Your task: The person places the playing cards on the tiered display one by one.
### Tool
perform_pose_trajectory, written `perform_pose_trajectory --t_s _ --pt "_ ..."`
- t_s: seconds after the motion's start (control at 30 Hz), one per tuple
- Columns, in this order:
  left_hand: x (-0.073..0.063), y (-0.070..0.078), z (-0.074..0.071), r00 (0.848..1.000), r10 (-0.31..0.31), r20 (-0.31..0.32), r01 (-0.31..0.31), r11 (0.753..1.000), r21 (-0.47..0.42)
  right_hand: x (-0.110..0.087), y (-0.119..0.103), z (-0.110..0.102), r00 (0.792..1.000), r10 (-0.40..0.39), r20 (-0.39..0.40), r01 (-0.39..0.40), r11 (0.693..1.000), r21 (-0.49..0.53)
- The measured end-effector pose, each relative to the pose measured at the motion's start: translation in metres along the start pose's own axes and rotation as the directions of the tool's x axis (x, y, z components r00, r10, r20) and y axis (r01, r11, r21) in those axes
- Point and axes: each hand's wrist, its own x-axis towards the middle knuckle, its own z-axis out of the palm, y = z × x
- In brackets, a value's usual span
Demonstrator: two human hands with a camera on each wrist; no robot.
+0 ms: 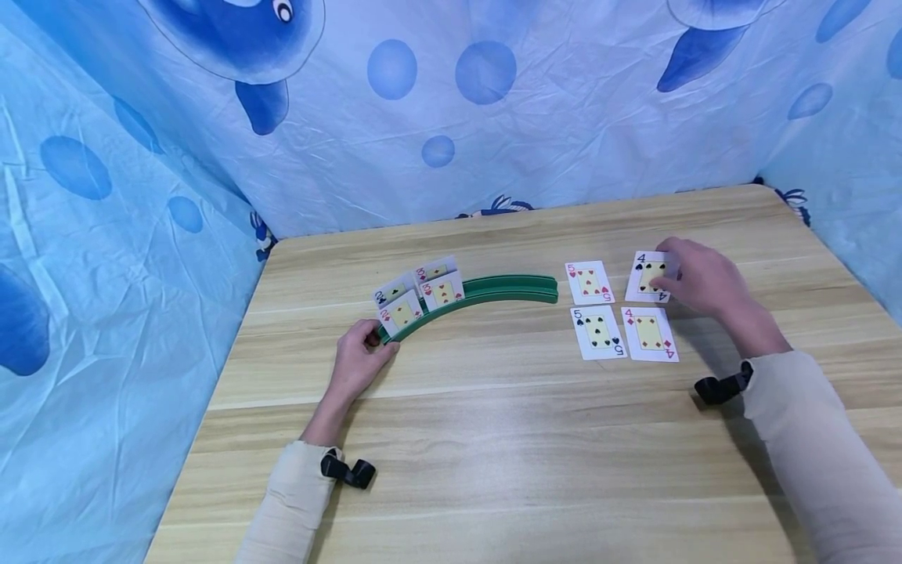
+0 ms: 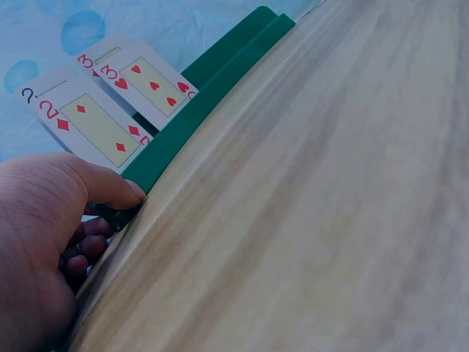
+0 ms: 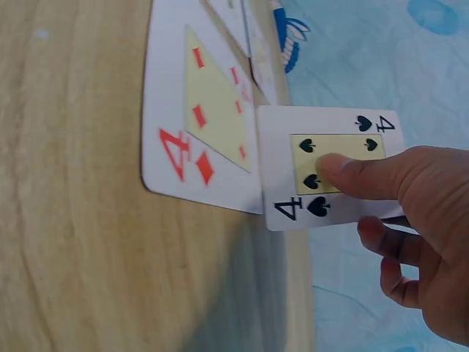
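Wood table [image 1: 493, 454]: L fingers [image 2: 93, 248] grip curved grn rack [image 1: 507, 289]; R fingers [image 3: 399, 243] pinch wht/yel 4-spades card [image 3: 333, 141].

A blue sheet [image 1: 550, 149] printed with sea creatures and round spots hangs behind the wood-grained tabletop [image 1: 493, 454].

My left sleeve [image 1: 292, 497] was pale beige, soft and creased, its cuff slightly rumpled; my right sleeve [image 1: 810, 442], over on the right, matched it in colour and had a loose, wide cuff. Beyond the cuffs, my left hand [image 1: 358, 362] and right hand [image 1: 699, 278] were bare. I wore a black left wrist fitting [image 1: 362, 474], small and rounded at its right end, and a similarly black right wrist fitting [image 1: 720, 389]
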Motion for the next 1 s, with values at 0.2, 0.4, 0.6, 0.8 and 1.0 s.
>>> perform_pose_trajectory --t_s 0.2,0.4,0.6,0.8,1.0 --pt "0.000 0.001 -0.001 1.000 -0.003 -0.002 0.002 1.000 -0.003 -0.007 0.003 -0.007 1.000 -0.019 -0.021 0.020 0.998 0.058" --pt "-0.001 0.002 -0.001 1.000 0.000 -0.007 0.000 1.000 -0.002 -0.011 0.001 -0.009 0.998 -0.033 -0.059 0.040 0.992 0.123" --pt "0.000 0.001 -0.001 1.000 -0.005 0.000 0.005 1.000 0.001 -0.011 -0.005 -0.015 0.995 -0.019 -0.096 0.034 0.986 0.163" --pt "-0.001 0.002 -0.002 1.000 -0.012 0.002 0.012 1.000 -0.005 -0.005 -0.018 -0.022 0.988 -0.041 -0.146 0.071 0.977 0.204" --pt "0.000 0.002 -0.001 1.000 -0.007 -0.001 0.007 1.000 -0.002 0.004 -0.035 -0.025 0.975 -0.068 -0.209 0.128 0.949 0.287"
